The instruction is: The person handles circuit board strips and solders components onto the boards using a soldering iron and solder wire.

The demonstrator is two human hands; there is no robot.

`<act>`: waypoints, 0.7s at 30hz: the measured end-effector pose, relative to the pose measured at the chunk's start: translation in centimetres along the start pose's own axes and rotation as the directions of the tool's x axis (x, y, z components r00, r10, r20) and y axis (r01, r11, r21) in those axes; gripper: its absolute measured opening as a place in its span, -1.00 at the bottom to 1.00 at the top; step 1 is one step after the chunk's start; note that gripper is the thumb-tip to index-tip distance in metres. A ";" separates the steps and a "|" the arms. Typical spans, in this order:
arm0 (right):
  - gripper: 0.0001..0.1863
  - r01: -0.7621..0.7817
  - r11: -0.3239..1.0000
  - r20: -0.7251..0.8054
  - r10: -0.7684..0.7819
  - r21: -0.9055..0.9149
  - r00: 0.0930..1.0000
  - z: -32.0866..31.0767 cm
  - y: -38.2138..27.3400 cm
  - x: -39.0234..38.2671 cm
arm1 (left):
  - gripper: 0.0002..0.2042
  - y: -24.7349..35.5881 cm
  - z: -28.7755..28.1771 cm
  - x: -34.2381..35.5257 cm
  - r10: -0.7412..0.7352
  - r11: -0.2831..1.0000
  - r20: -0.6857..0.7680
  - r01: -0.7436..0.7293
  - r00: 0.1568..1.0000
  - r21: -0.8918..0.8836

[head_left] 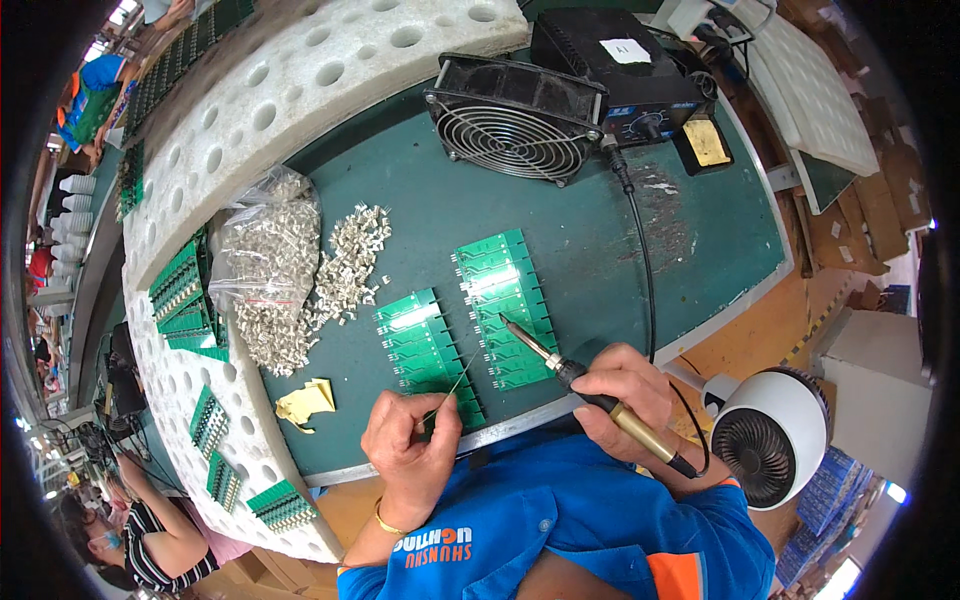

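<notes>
My right hand [628,398] is closed around the handle of a soldering iron [533,342], whose tip points at the right-hand green circuit board panel [508,300]. Between the fingertips of my left hand [412,445] is a thin strand of solder wire [463,374], its far end rising toward that same panel's left edge. The left-hand circuit board panel [410,335] lies beside it, partly behind my left fingers. Pins stick out along the edges of both panels. Whether the iron's tip touches the board is hard to make out.
Small white connectors spill in a pile [355,245] beside a clear plastic bag [268,235]. A crumpled yellow piece [305,402] lies nearer. White foam [180,375] holding more boards borders the left. Behind stand a black metal fan [515,140], a soldering station [625,75] and a sponge holder [708,142].
</notes>
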State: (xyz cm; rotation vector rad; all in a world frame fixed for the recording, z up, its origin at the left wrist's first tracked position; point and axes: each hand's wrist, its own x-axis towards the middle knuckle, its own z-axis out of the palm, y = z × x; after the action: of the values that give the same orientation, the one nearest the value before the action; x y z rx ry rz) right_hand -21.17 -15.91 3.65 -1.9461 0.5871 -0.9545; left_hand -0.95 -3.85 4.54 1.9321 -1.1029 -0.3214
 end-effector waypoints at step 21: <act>-0.75 0.090 0.995 -0.016 -0.091 -0.044 0.996 0.3 0.4 0.3 | -0.85 -0.2 0.6 -0.1 0.069 0.997 0.052 -0.067 0.996 -0.033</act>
State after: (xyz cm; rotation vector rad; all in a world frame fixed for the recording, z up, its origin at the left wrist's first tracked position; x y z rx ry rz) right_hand -20.74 -16.22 3.33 -2.0195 0.5377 -1.0243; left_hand -1.23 -4.03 4.03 1.8638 -1.1888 -0.3516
